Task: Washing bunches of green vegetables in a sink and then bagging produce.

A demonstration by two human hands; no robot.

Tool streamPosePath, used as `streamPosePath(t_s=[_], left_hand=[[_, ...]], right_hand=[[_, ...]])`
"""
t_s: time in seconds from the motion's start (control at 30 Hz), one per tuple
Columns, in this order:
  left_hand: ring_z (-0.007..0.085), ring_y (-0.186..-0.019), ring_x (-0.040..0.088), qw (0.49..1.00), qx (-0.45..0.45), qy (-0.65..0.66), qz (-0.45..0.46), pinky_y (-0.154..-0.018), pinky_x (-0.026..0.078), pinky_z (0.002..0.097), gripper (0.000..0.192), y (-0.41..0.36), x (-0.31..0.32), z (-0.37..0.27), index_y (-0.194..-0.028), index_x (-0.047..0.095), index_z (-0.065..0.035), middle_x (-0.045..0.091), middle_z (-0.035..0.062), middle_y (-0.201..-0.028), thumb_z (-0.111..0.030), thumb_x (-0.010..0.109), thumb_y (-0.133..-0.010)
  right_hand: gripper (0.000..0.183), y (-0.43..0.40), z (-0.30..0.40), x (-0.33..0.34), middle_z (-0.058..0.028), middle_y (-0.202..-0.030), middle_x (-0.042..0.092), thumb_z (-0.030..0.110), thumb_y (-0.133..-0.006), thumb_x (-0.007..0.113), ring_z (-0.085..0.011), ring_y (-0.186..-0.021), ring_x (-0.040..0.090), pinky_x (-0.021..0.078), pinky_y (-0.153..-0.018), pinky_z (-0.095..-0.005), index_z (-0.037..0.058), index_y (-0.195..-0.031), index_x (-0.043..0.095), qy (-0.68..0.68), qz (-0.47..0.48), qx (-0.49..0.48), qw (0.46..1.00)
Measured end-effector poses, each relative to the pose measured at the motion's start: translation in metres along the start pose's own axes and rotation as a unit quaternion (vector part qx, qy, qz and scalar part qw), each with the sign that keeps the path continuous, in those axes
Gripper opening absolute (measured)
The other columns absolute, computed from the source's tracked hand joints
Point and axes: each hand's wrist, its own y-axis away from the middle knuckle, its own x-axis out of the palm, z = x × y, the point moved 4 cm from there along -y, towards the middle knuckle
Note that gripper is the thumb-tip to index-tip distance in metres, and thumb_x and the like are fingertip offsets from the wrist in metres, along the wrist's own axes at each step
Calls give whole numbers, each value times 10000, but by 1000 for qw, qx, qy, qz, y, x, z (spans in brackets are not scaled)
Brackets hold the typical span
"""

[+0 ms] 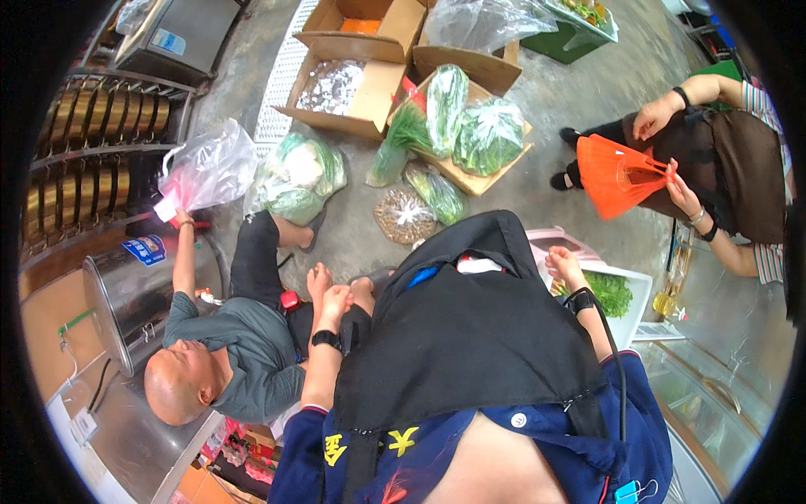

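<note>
My left hand (335,305) is curled into a loose fist with nothing visible in it, close to the hand of a seated person (245,353). My right hand (567,268), also loosely curled and seemingly bare, is beside a white tub (639,302) holding leafy greens (607,293). On the floor before me lie a clear bag of small brown pieces (405,216), a bag of long green vegetables (437,192) and a bundle of thin green stalks (397,145). Further off, bagged leafy greens (488,135) rest on a cardboard box (469,178).
The seated person's far hand holds a clear plastic bag (211,167); nearby is a bag of large pale-green vegetables (299,176). At right, a standing person (730,157) grips an orange plastic bag (617,176). Open cardboard boxes (384,94) and a green bin (557,41) stand behind.
</note>
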Motion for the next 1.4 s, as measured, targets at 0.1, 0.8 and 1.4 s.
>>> streamPosePath(t_s=[0.1, 0.8, 1.4], left_hand=[[103, -434, 453, 997, -80, 11, 3, -381, 376, 202, 195, 11, 7, -5, -719, 479, -64, 482, 12, -567, -253, 442, -744], [78, -570, 469, 990, -53, 89, -93, -504, 377, 191, 154, 120, 224, -100, -805, 498, -46, 514, -4, -669, -189, 481, -752], [108, -648, 497, 970, -154, 150, -114, -588, 402, 235, 272, 140, 297, -21, -870, 496, -35, 531, 32, -723, -279, 492, -751]], right_hand=[[144, -26, 10, -9, 25, -714, 509, 157, -750, 455, -75, -640, 492, 401, -526, -230, 99, -879, 480, 69, 5, 5, 998], [254, -218, 219, -73, -134, -820, 551, 218, -692, 481, -240, -798, 521, 392, -702, -298, 44, -870, 530, 471, 153, -210, 843], [261, -241, 228, 9, -142, -842, 535, 213, -689, 427, -269, -834, 489, 376, -733, -343, 66, -880, 527, 653, 230, -270, 669]])
